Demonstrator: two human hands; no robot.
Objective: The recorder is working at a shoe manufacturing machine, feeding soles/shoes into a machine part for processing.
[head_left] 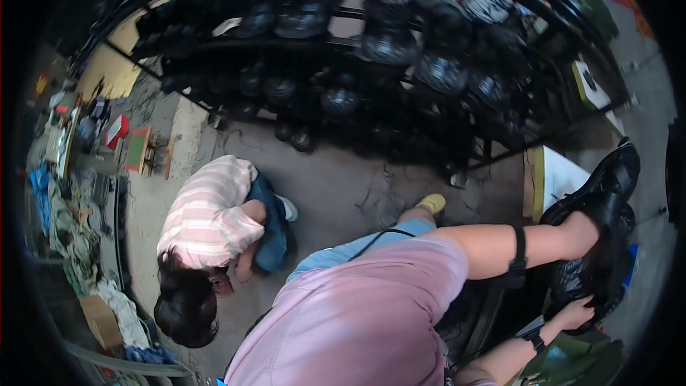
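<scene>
To the right, several black lace-up shoes [613, 175] are heaped together. My left hand [580, 232], with a black strap on its forearm, reaches into this heap, and its fingers disappear against the dark shoes. Below it, my right hand [574, 314] has its fingers closed on the edge of a black shoe [597, 271]. The dark surfaces merge, so where one shoe ends and another begins is hard to tell.
A black metal rack [493, 154] full of black footwear spans the far side. At left a person in a striped shirt [207, 207] crouches on the floor. A white-topped box [561, 175] stands beside the shoes; clothes [82, 229] are piled far left. Green fabric [572, 361] lies lower right.
</scene>
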